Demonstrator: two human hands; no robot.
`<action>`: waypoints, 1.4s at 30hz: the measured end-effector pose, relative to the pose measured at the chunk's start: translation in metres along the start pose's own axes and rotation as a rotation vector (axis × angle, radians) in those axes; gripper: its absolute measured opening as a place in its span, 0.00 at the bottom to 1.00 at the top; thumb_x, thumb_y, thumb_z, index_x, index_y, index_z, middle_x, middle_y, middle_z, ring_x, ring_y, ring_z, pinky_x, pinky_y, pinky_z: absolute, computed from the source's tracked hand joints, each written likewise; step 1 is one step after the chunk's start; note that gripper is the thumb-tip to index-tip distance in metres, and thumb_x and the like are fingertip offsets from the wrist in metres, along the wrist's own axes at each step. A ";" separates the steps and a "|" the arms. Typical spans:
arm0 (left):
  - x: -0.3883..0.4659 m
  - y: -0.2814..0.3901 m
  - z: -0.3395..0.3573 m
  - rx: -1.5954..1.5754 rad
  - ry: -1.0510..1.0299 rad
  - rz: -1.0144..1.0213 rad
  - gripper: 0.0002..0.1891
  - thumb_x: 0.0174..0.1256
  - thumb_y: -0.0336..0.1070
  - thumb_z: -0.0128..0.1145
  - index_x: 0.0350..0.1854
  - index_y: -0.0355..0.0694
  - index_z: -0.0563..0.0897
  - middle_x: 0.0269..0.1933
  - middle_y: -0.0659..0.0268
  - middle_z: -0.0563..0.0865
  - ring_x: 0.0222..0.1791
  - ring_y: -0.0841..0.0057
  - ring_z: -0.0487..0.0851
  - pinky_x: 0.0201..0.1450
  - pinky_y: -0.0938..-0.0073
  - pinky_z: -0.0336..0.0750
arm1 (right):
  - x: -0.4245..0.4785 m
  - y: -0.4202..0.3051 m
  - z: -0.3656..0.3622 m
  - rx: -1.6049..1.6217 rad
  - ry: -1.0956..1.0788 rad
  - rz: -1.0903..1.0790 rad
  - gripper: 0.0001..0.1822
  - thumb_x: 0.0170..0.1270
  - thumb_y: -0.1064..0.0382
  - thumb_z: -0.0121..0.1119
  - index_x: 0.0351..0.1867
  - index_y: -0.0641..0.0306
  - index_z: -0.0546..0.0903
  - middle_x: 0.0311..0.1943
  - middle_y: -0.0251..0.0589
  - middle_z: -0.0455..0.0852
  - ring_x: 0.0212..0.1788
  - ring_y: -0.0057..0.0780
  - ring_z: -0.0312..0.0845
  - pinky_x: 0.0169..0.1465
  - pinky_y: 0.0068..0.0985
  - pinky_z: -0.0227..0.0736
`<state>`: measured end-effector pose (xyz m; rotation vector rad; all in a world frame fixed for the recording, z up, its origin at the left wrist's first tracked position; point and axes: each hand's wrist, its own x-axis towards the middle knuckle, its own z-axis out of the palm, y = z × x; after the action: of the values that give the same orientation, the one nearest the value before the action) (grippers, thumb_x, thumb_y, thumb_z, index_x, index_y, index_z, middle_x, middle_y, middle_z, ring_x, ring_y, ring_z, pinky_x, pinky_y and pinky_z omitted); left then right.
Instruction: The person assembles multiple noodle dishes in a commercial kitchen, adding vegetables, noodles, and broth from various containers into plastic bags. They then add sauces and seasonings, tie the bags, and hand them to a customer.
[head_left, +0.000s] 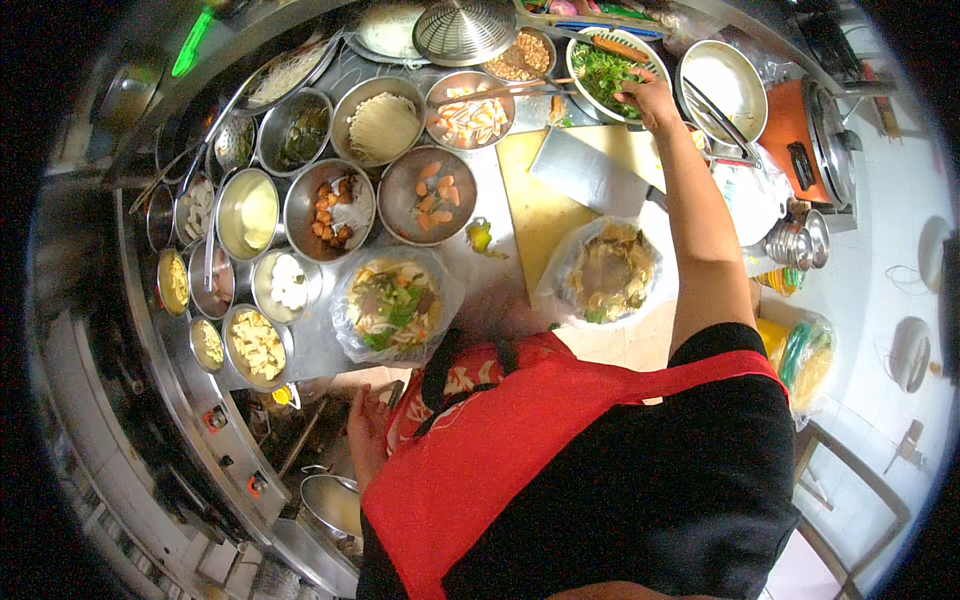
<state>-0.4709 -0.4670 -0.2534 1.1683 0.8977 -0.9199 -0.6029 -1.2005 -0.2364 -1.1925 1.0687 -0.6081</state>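
My right hand (651, 99) reaches to the far side of the counter, its fingers pinched on chopped green herbs (604, 75) in a white colander (581, 54). Low at my left side, my left hand (366, 424) hangs beside the red apron, close to a small dark object (394, 393); its grip is unclear. Two bowls lined with clear plastic bags stand before me. The left bagged bowl (349, 330) holds noodles, greens and mixed toppings. In the right bagged bowl (651, 279) are noodles, broth and some greens. Behind it, a cleaver (581, 172) lies flat on a yellow cutting board (536, 247).
Several steel bowls crowd the left, including enoki mushrooms (384, 127), sliced crab sticks (471, 114) and sliced sausages (435, 196). Chopsticks (517, 90) cross the crab-stick bowl. A pan with tongs (712, 112) and an orange cooker (787, 139) stand at right.
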 end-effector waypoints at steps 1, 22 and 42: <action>0.007 0.004 -0.008 0.043 -0.012 -0.009 0.10 0.66 0.40 0.55 0.45 0.41 0.79 0.27 0.68 0.79 0.26 0.75 0.77 0.33 0.73 0.74 | -0.023 -0.012 0.014 0.031 -0.048 0.007 0.19 0.54 0.79 0.60 0.49 0.69 0.73 0.36 0.44 0.81 0.31 0.33 0.81 0.36 0.22 0.82; 0.057 0.050 -0.042 0.176 -0.264 -0.005 0.14 0.62 0.43 0.57 0.45 0.40 0.77 0.27 0.65 0.76 0.24 0.74 0.76 0.28 0.73 0.74 | -0.355 0.042 0.291 -0.604 -0.636 -0.256 0.16 0.58 0.77 0.59 0.49 0.64 0.81 0.38 0.36 0.85 0.41 0.18 0.79 0.46 0.19 0.75; 0.096 -0.043 -0.078 0.243 -0.063 -0.111 0.16 0.62 0.46 0.55 0.48 0.42 0.76 0.28 0.72 0.75 0.21 0.79 0.71 0.23 0.77 0.66 | 0.048 0.009 0.021 -1.129 0.061 -0.273 0.36 0.47 0.49 0.69 0.58 0.64 0.75 0.52 0.55 0.80 0.56 0.44 0.76 0.58 0.32 0.69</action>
<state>-0.4835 -0.4078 -0.3701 1.2983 0.8220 -1.1748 -0.5655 -1.2292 -0.2611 -2.3299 1.3506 -0.2010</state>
